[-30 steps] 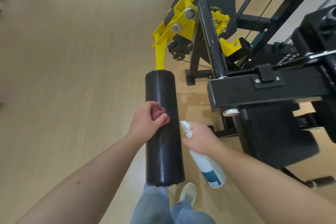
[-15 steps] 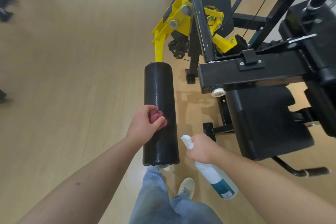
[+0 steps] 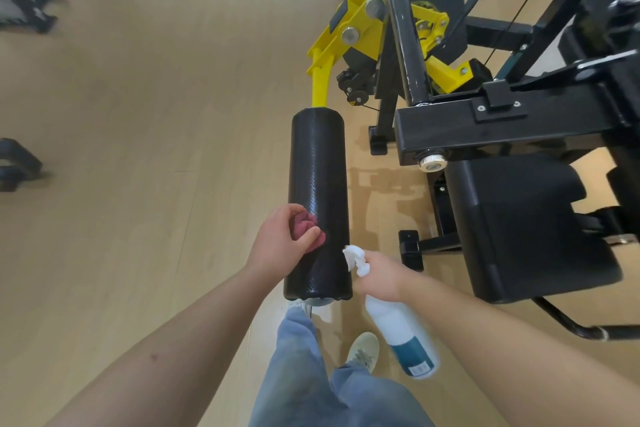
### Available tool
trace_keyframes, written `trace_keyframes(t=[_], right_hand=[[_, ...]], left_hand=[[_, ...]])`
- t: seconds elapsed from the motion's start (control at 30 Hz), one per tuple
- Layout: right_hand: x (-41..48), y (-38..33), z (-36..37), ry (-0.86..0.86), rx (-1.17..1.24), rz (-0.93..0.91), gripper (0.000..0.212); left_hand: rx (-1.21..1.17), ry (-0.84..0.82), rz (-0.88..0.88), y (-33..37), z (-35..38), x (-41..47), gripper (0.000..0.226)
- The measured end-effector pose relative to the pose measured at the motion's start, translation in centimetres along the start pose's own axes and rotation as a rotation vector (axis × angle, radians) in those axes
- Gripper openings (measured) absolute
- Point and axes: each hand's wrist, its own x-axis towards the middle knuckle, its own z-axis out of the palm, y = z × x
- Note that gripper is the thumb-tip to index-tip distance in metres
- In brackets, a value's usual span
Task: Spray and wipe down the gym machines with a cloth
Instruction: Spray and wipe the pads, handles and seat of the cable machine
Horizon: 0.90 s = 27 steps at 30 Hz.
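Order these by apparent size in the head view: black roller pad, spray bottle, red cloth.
1. Roller pad
2. Spray bottle
3. Cloth; the left hand hides most of it, so its full size is unsure.

The left hand (image 3: pixel 280 243) grips a bunched maroon cloth (image 3: pixel 306 227) against the side of a black foam roller pad (image 3: pixel 318 184), which sits on a yellow lever arm (image 3: pixel 320 80). Just right of the pad's near end, the right hand (image 3: pixel 379 274) holds a white spray bottle (image 3: pixel 401 333) by its neck, base tilted down toward the wooden floor (image 3: pixel 156 114), beside the machine's black seat pad (image 3: pixel 526 222).
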Motion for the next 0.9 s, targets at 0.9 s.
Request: trace_keyframes(t=[0.9], right_hand=[[2.2,-0.5,-2.3,0.035,0.135,-0.077,0.040]], left_hand=[[0.266,-0.096,0.278,-7.0,5.9,-4.3,0.026]])
